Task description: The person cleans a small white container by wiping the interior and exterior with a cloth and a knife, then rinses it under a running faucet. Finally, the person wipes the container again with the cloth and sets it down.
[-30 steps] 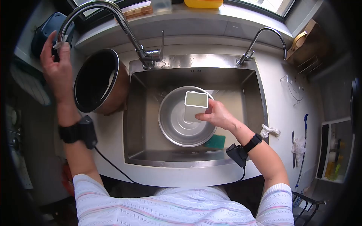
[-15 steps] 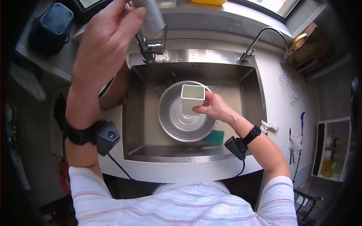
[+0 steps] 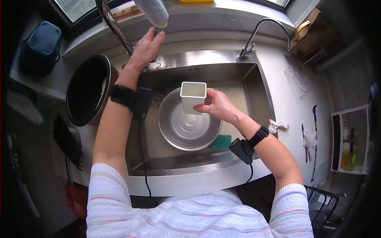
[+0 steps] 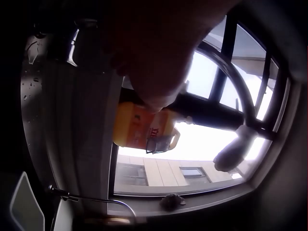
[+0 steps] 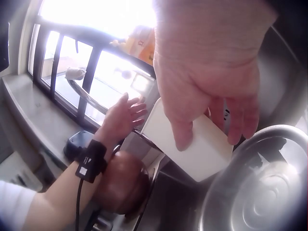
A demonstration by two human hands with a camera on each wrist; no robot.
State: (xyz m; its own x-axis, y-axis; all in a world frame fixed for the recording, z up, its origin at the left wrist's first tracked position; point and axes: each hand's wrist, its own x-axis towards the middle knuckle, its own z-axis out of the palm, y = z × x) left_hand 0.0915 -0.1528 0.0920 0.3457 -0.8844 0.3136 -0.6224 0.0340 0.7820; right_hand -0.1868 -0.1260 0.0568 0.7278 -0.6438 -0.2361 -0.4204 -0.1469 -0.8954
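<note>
1. The cup (image 3: pixel 190 104) is held upright over the sink (image 3: pixel 202 56), mouth up. The right hand (image 3: pixel 222 106) pinches its side between thumb and fingers. If that one-sided grip loosens or the smooth walls are wet, the cup could slip or tip. Whether it holds liquid, the pictures do not settle.
2. Inside the sink, the basin (image 3: pixel 168 129) lies beneath the cup; a drop would probably strike it, and any contents would spill.
3. At the sink's far left, the left hand (image 3: pixel 146 50) has its fingers extended and apart, gripping nothing visible. Contact with the tap (image 3: pixel 112 27) cannot be told; a careless bump could swing it.
4. The cord (image 3: pixel 144 162) crosses the sink's left side, so splashes or snagging are risks.
</note>
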